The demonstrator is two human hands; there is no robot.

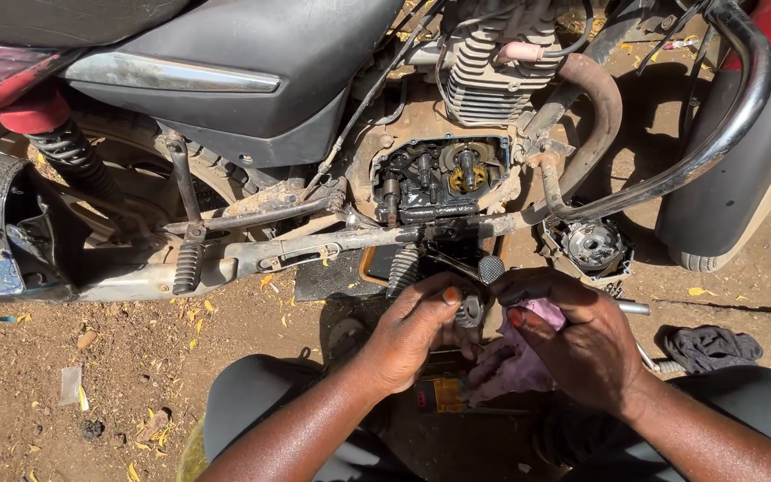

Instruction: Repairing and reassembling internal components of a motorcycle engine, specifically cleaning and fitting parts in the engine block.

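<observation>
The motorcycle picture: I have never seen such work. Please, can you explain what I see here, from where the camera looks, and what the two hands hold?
The single camera sits on the person's head and looks down at their own two hands. In front stands a motorcycle on bare dirt ground. Its engine side cover is off, so the gears inside the open engine show. A round metal part lies on the ground below the exhaust pipe, and a dark rag lies to the right.

The left hand holds a small metal part at the fingertips. The right hand holds a pinkish cloth against it. What exactly the part is, I cannot tell.
</observation>
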